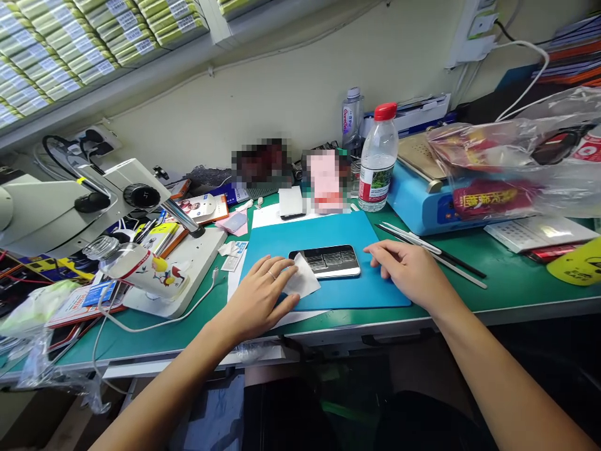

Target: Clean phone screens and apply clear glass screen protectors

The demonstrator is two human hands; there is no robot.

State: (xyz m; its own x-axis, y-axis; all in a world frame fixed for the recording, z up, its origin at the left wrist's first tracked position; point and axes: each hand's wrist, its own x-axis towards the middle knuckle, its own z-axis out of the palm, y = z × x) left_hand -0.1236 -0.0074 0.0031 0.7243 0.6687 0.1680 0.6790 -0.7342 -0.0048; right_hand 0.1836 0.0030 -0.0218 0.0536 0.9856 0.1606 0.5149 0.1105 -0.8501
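White tissue overlaps black rectangular phone only at 8 o'clock. Left hand on it, grip unclear; right hand, 3 o'clock, loosely curled, released.

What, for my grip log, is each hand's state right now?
Left hand: open, spread over the white wipe.
Right hand: partly curled near the phone, nothing visibly held; open or closed unclear.
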